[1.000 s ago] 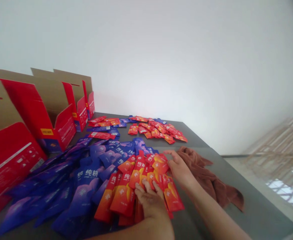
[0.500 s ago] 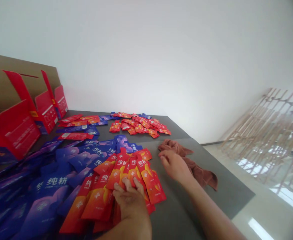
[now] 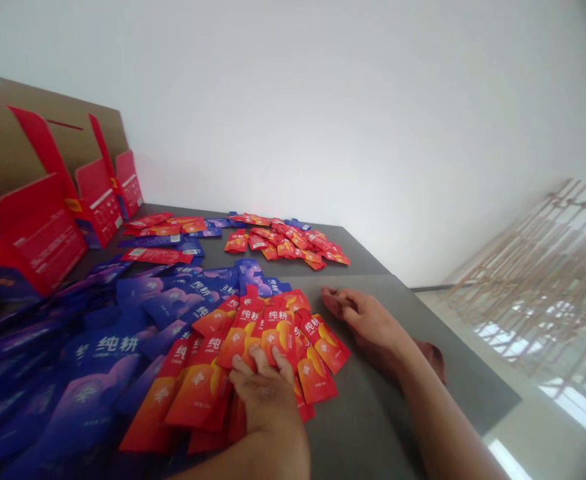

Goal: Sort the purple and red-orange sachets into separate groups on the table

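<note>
My left hand [image 3: 267, 390] lies with fingers apart on a pile of red-orange pouches [image 3: 203, 380] near the front of the table. Beside and partly under these pouches spreads a large heap of blue-purple pouches [image 3: 107, 353]. To the right, my right hand [image 3: 367, 320] is closed over a brown cloth [image 3: 430, 360], its fingers curled round the fabric. The hand and forearm hide much of the cloth. Two red-orange pouches, one being the tilted pouch [image 3: 327, 343], fan out toward the right hand.
Open red cardboard boxes [image 3: 37, 233] with raised brown lids stand in a row at the left. Farther back lie a mixed group of pouches [image 3: 167, 227] and a mostly red pile [image 3: 287, 241]. The grey table [image 3: 467, 360] ends at the right, with bamboo-like poles [image 3: 533, 267] beyond.
The view has swung right. My right hand has left the red-orange pouches, moved right and closed on the cloth. My left hand stays on the pile, whose right-hand pouches now lie differently.
</note>
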A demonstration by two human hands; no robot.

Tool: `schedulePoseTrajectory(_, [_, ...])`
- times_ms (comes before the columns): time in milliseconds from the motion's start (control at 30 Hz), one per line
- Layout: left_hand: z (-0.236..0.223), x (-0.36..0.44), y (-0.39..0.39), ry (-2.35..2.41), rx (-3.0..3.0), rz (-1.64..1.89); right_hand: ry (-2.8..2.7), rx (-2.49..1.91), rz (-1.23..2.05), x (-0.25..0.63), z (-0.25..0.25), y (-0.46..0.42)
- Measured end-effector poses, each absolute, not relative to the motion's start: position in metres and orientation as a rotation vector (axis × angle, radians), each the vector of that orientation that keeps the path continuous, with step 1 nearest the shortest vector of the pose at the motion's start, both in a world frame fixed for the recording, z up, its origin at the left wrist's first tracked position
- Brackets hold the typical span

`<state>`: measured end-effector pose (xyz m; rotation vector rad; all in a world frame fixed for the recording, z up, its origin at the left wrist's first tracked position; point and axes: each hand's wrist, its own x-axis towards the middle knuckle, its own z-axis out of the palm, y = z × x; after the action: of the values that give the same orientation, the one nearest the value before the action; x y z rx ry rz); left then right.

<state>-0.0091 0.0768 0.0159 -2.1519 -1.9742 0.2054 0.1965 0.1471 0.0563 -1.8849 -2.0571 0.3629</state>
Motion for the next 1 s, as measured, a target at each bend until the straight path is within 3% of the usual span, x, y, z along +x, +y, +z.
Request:
schedulePoseTrajectory(133, [0.014, -0.004, 0.074, -1.982, -2.139, 0.214, -2.34, -1.629, 0.482, 0.17, 0.044, 0.134])
schedulePoseTrajectory(433, [0.012, -0.002, 0.072, -1.982, -2.085, 0.267, -2.231, -1.593, 0.246, 0.182, 0.044, 0.145])
schedulePoseTrajectory(567, [0.011, 0.0, 0.071, -1.973, -2.074, 0.236, -2.487, -1.407, 0.536, 0.179, 0.049, 0.13])
schedulePoseTrajectory(867, [0.008, -0.003, 0.072, -1.942, -2.042, 0.215, -2.179, -1.562, 0.485, 0.174, 0.043, 0.153])
schedulePoseTrajectory(1000, [0.009, -0.005, 0.071, -1.912, -2.07, 0.243, -2.334, -1.61, 0.56, 0.175, 0.049, 0.13])
